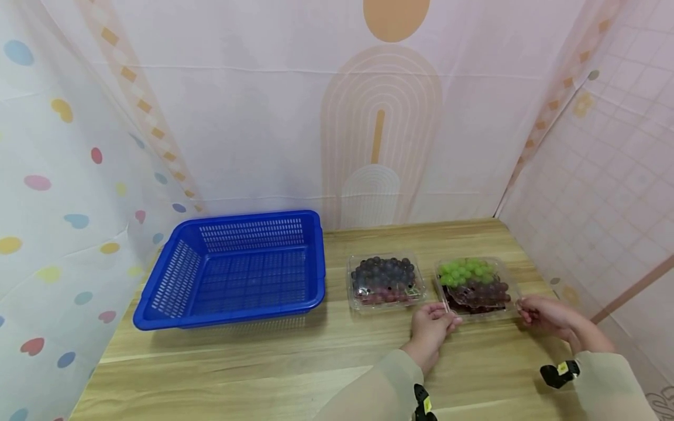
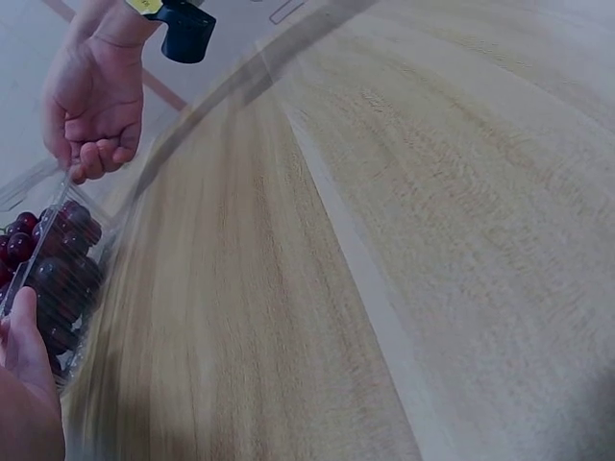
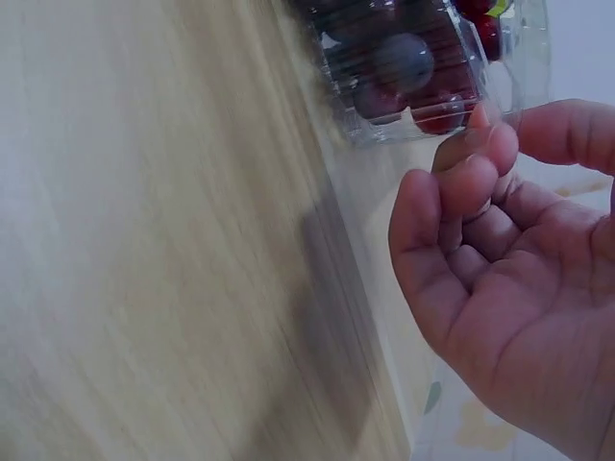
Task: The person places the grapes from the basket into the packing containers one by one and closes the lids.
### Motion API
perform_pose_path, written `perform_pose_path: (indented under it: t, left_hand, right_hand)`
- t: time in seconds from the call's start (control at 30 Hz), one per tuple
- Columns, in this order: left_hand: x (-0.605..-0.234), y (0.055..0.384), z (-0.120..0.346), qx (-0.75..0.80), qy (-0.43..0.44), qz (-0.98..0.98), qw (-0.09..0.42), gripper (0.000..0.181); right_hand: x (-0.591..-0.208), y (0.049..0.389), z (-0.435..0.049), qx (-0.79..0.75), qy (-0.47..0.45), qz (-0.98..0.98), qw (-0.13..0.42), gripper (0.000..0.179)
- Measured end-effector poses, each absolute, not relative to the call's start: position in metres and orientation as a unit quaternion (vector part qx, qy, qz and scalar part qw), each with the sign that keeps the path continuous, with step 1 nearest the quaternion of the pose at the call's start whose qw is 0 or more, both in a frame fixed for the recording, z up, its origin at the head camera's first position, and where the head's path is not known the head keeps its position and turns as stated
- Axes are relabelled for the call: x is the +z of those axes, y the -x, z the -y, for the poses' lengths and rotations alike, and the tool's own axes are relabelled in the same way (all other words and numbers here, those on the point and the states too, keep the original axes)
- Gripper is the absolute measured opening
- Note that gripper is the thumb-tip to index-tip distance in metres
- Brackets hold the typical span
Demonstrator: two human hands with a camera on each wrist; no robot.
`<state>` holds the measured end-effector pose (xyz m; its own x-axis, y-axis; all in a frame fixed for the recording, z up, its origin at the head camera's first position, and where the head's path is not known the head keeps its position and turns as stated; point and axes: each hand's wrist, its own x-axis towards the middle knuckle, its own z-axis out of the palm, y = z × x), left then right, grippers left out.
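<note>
On the right of the table, both hands are at a clear plastic clamshell box [image 1: 476,317] with green grapes [image 1: 466,271] and dark red grapes [image 1: 476,292] in it. At the box's near left corner, my left hand [image 1: 427,333] grips the edge, its thumb against the plastic in the left wrist view. My right hand [image 1: 550,318] pinches the right edge between thumb and fingertips, the other fingers curled in the right wrist view. Left of it sits another clear box [image 1: 387,306] holding dark grapes [image 1: 383,271] above redder ones; neither hand touches it.
A blue plastic basket [image 1: 231,318] with slotted walls stands on the left of the wooden table [image 1: 253,368]; no contents show in it. Patterned cloth [image 1: 253,128] hangs behind the table and along both sides.
</note>
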<state>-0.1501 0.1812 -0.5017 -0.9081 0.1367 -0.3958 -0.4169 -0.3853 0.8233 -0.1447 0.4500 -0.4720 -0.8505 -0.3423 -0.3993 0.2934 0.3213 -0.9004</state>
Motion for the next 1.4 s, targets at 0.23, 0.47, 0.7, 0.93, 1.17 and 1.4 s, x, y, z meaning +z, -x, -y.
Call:
perform_pose_path:
  t: [0.23,0.47,0.7,0.93,1.17,1.4]
  left_hand:
    - [-0.499,0.15,-0.181,0.818,0.145,-0.528,0.177,0.005]
    - [-0.486,0.148,-0.179,0.784,0.146,-0.566,0.209,0.045]
    - [-0.476,0.152,-0.175,0.741,0.146,-0.61,0.239,0.044]
    - [-0.484,0.155,-0.174,0.759,0.131,-0.596,0.228,0.018]
    - [-0.492,0.153,-0.181,0.781,0.131,-0.579,0.195,0.017]
    - [-0.494,0.15,-0.185,0.79,0.124,-0.577,0.164,0.019]
  right_hand:
    - [-0.471,0.145,-0.448,-0.582,0.002,-0.767,0.269,0.031]
    - [-0.469,0.147,-0.446,-0.57,-0.028,-0.778,0.261,0.028]
    - [-0.468,0.147,-0.445,-0.567,-0.039,-0.78,0.264,0.029]
    - [-0.469,0.146,-0.443,-0.569,-0.07,-0.776,0.264,0.029]
    - [-0.465,0.146,-0.445,-0.592,-0.071,-0.752,0.28,0.03]
    - [-0.463,0.146,-0.453,-0.62,-0.057,-0.722,0.301,0.028]
